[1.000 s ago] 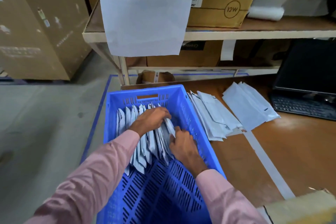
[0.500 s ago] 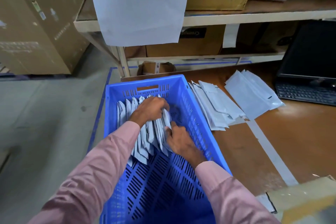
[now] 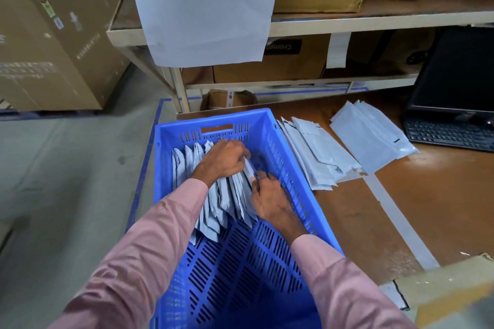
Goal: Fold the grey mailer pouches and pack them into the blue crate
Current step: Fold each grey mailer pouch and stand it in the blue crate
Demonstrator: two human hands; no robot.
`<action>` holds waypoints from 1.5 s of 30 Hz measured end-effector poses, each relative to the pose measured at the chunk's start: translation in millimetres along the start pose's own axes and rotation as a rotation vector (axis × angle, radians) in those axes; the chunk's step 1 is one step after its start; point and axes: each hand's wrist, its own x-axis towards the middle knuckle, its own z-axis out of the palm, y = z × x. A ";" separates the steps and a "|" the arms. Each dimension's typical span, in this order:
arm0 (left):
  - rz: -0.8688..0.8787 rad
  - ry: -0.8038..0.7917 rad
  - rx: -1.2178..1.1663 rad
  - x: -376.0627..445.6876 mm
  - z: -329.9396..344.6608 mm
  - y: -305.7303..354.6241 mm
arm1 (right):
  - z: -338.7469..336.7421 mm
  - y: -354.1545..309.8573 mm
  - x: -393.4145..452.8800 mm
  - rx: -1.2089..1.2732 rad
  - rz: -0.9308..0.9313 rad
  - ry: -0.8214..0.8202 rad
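We are observing the left hand [image 3: 223, 159] curling over the row of folded grey plastic mailer pouches [image 3: 227, 195] standing in the blue slotted plastic crate [image 3: 280, 147], right hand [image 3: 270, 195] pinching the endmost pouch; we are judging the leaning row may topple rightward if released

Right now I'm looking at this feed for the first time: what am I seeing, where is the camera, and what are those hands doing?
There is no machine here. The single view comes from a camera worn on a person's head, looking down at two bare hands in pink sleeves. A blue crate holds a row of folded grey pouches standing on edge. The left hand lies over the row, fingers curled onto the pouches; the right hand pinches the rightmost pouch. On the brown table beside the crate lie two piles of unfolded pouches, and a keyboard below a dark monitor.
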 end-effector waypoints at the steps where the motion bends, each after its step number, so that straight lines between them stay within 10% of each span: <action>1: 0.001 0.014 0.001 -0.3 -0.3 -0.2 | -0.2 0.2 -0.1 -0.012 -0.009 0.009; 15: -0.110 0.181 -0.085 -23.0 -19.3 31.3 | -50.7 -16.5 -7.0 -0.095 -0.109 0.149; 26: -0.221 0.564 -0.282 -71.6 -48.2 190.3 | -154.5 69.2 -69.3 0.021 -0.279 0.326; 45: -0.231 0.380 -0.390 10.9 68.7 417.3 | -227.2 302.0 -115.7 0.008 -0.043 0.293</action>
